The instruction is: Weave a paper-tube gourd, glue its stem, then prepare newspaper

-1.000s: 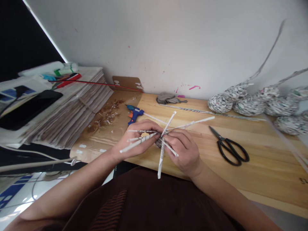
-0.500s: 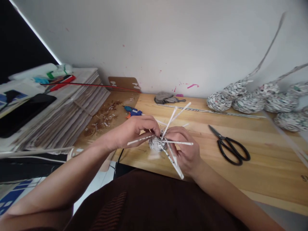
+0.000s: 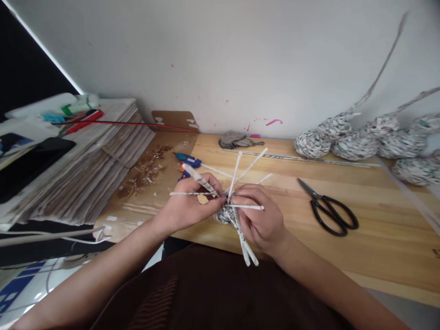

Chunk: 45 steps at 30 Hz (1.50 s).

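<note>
Between my hands, near the table's front edge, is a small woven piece (image 3: 223,216) of rolled newspaper with several paper tubes sticking out all round. My left hand (image 3: 190,206) is at its left side, thumb and fingers closed on a thick paper tube (image 3: 201,178) that slants up to the left. Curled against the right side, my right hand (image 3: 263,217) grips the woven piece, with a thin tube crossing over its fingers. Two tubes hang down toward me past the right hand. The fingertips partly hide the weave.
Black-handled scissors (image 3: 332,211) lie on the right, below several woven paper balls (image 3: 355,145) by the wall. Behind my hands are a blue glue gun (image 3: 190,159), a grey cloth (image 3: 237,140) and a long paper tube (image 3: 295,158). A newspaper stack (image 3: 113,156) bears a phone (image 3: 37,160).
My left hand has turned, its thumb now toward me, and a thick tube now points up-left from it. The woven piece has turned slightly; two lower tube ends now show apart.
</note>
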Motion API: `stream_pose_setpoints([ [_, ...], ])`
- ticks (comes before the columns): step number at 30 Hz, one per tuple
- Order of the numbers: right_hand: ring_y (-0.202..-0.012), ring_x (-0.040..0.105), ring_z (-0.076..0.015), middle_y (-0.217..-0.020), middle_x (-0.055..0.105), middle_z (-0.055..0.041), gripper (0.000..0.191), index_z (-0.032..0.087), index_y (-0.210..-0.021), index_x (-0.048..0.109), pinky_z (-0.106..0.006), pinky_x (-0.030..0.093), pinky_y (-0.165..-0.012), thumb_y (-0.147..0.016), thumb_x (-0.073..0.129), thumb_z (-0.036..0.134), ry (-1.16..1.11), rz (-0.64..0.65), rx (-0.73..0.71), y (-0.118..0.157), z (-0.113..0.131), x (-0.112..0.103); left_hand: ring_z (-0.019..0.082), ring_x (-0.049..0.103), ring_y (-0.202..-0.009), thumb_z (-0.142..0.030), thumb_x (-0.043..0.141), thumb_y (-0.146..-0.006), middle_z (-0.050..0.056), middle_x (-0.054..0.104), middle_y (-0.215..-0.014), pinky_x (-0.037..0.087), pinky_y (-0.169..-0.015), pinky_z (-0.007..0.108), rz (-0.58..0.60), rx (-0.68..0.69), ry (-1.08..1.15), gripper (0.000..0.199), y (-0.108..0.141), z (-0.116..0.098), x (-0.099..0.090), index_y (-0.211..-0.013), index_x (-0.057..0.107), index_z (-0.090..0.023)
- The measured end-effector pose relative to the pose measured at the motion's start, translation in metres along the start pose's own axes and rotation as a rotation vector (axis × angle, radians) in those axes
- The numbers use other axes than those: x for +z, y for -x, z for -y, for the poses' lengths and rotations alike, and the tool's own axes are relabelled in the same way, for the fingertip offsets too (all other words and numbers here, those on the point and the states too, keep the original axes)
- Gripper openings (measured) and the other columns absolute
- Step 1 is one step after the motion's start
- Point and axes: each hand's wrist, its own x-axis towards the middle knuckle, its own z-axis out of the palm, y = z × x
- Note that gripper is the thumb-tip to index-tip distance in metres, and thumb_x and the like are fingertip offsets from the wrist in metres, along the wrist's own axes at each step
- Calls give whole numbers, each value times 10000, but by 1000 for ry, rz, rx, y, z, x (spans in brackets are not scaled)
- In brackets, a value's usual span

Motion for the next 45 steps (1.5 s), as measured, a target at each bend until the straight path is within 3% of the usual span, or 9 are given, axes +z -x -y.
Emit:
stream_pose_setpoints([
  [6, -920, 613, -235, -929, 639, -109, 224, 184, -1017, 621, -428, 596, -809, -884, 535, 26, 46, -18, -2, -2, 3, 2, 120, 619, -698, -193, 728, -781, 13, 694, -789, 485, -633, 231, -87, -43, -88, 136, 4, -10, 6, -752, 596, -173],
  [9, -926, 615, -238, -932, 650, -122, 216, 169, -1002, 631, -426, 595, -819, -877, 543, 17, 40, -25, -2, -2, 3, 3, 110, 619, -674, -175, 718, -773, 3, 688, -769, 489, -616, 217, -137, -52, -60, 92, 3, -13, 11, -817, 638, -164],
  [12, -936, 616, -241, -941, 657, -130, 227, 161, -1007, 639, -428, 595, -824, -872, 536, 10, 16, -21, -10, -1, 2, 2, 106, 626, -660, -178, 710, -779, 2, 695, -760, 494, -602, 209, -98, -88, -26, 93, 0, -14, 11, -863, 677, -157],
  [19, -992, 607, -256, -992, 643, -133, 298, 166, -1076, 618, -449, 584, -855, -840, 566, -8, -42, -16, -25, 4, 1, 4, 106, 587, -600, -204, 738, -751, -2, 684, -695, 445, -550, 217, -28, -157, -65, 93, -3, -13, 3, -742, 656, -163],
  [24, -947, 611, -243, -962, 646, -115, 295, 182, -1046, 605, -441, 578, -849, -818, 576, -4, -67, -22, 39, 4, 1, 4, 117, 619, -678, -186, 705, -789, 14, 706, -780, 469, -617, 234, -26, -97, 9, 192, -1, -12, 7, -663, 561, -176],
  [29, -916, 624, -235, -915, 668, -102, 304, 179, -1020, 607, -418, 571, -830, -789, 610, -18, -118, -33, 80, 1, 4, 0, 116, 662, -762, -167, 694, -821, 10, 732, -868, 487, -692, 236, -91, -3, -91, 188, 5, -9, 11, -682, 568, -181],
  [33, -900, 631, -222, -914, 677, -92, 306, 182, -1054, 611, -390, 564, -817, -815, 627, -8, -105, -38, 107, 2, 8, -1, 122, 673, -753, -174, 692, -833, 10, 741, -881, 497, -680, 242, -113, -16, -108, 157, 8, -8, 12, -707, 600, -186],
  [40, -816, 649, -171, -878, 673, -32, 202, 212, -1019, 594, -308, 551, -756, -865, 669, 105, -25, -76, 282, 3, 14, 0, 130, 671, -749, -151, 709, -816, 16, 723, -845, 510, -665, 239, -149, -24, 23, 169, 11, -6, 15, -689, 602, -181],
  [45, -815, 670, -147, -877, 680, -5, 180, 227, -963, 614, -274, 552, -751, -848, 715, 132, -87, -92, 397, 4, 13, -1, 129, 664, -725, -155, 728, -803, 22, 720, -823, 519, -658, 238, -141, -48, 59, 167, 9, -10, 15, -680, 617, -178],
])
